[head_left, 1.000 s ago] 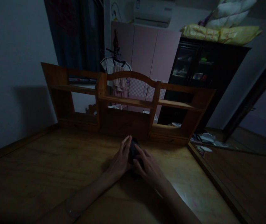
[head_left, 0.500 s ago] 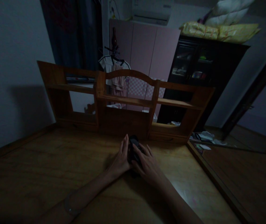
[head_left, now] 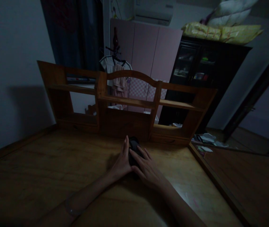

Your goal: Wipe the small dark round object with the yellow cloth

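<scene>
A small black object [head_left: 134, 144] with a rounded top stands on the wooden desk [head_left: 82, 167], between my two hands. It is too dark to tell its kind. My left hand [head_left: 122, 161] presses along its left side, fingers held together and pointing away from me. Across its right side and upper part lie the fingers of my right hand [head_left: 148, 167], a little spread, with the thumb low near the left palm. The hands cover much of the object's lower part.
At the desk's far edge stands a wooden shelf unit [head_left: 127, 101] with small drawers. A wall [head_left: 18, 72] borders the left side. To the right is a lower brown wooden surface [head_left: 245, 179], with papers and bags [head_left: 207, 138] near its far end.
My right hand's fingers have shifted left and spread across the black object, which has turned slightly. My left hand stays nearly in place at its side.
</scene>
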Tool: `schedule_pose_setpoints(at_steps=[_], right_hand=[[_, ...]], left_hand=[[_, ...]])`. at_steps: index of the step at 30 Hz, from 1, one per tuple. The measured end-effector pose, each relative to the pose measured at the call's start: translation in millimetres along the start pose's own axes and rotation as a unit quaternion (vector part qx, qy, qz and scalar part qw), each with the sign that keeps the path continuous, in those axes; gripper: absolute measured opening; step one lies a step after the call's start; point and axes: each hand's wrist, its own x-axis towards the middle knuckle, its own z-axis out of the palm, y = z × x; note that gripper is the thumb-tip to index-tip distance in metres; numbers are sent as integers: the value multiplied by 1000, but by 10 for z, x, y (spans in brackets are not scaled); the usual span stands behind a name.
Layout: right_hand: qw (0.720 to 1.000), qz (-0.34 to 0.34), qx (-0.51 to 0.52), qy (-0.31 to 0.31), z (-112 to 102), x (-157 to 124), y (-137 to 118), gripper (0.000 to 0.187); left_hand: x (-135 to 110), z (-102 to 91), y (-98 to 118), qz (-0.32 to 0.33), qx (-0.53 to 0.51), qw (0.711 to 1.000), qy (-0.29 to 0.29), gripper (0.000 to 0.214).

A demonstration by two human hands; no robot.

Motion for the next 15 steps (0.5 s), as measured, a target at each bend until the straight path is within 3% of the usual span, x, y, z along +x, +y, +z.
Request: schedule_pose_setpoints(at_steps=[7, 15], right_hand=[[998, 53, 25, 30, -30, -3, 70, 56], [992, 32, 100, 68, -65, -23, 20, 45]], left_hand=[[25, -25, 52, 2, 33, 999, 29, 120], [39, -34, 40, 11, 47, 998, 44, 123]])
